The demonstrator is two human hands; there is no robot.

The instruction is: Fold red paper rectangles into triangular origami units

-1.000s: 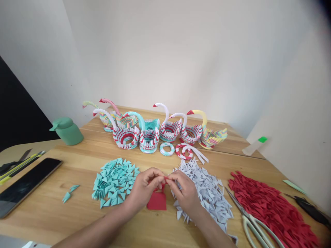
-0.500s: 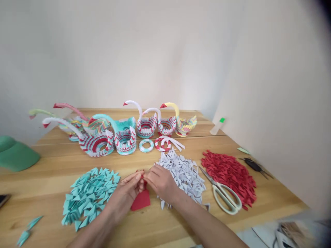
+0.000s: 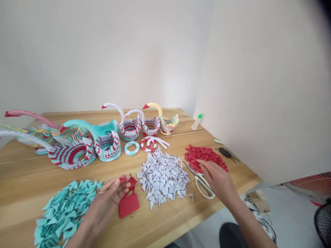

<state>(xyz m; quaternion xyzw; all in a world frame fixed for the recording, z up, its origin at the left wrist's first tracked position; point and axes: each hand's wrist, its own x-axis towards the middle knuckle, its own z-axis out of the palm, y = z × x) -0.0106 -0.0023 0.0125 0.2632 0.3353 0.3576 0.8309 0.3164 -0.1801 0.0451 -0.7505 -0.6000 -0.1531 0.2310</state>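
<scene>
My left hand (image 3: 111, 191) is closed, pinching a small red folded paper piece (image 3: 124, 179) between thumb and fingers. Just beyond its fingertips lie some small red paper bits (image 3: 132, 182) and a flat red paper sheet (image 3: 128, 205) on the table. My right hand (image 3: 216, 179) reaches over the pile of red folded paper pieces (image 3: 200, 154), its fingers stretched out and slightly apart at the near side. The hand covers part of that pile. White-handled scissors (image 3: 204, 188) lie beside it, partly under the wrist side of the hand.
White folded pieces (image 3: 165, 179) are heaped mid-table, teal ones (image 3: 67, 210) at left. Several folded-paper swans (image 3: 107, 144) stand behind, near a teal-white ring (image 3: 131, 148) and a red-white ring (image 3: 148, 144). A green-capped bottle (image 3: 197, 121) and black-handled tool (image 3: 225, 152) lie at right.
My right hand has left my left hand and moved right to the red pile. My left hand keeps a red piece. The view has swung to the right.
</scene>
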